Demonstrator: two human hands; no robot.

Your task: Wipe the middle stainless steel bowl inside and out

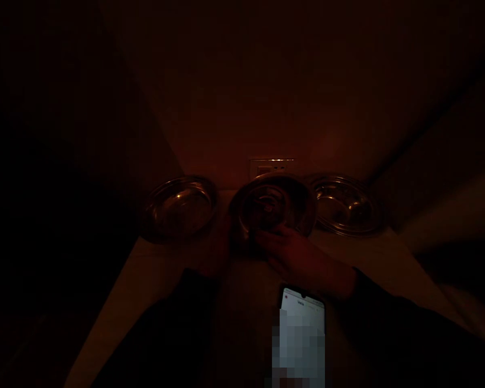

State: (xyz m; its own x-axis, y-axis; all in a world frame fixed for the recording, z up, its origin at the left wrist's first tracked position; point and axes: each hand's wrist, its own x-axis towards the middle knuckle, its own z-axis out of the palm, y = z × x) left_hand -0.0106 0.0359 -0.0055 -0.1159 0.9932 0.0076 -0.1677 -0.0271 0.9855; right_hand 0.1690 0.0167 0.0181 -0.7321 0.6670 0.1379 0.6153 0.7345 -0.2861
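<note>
The scene is very dark. A round metal bowl stands in the middle, near the back wall, with a smaller ring-shaped form inside that I cannot make out. My right hand is at the bowl's near right rim. Its upper fingers reach over the edge and the lower ones sit outside, so it seems closed on the rim. Beside the bowl's near left side is my left hand, mostly lost in shadow, its fingers too dim to read.
A shallow metal dish lies to the left, another metal dish to the right. A lit phone lies close to me on the pale tabletop. The wall behind carries a socket panel.
</note>
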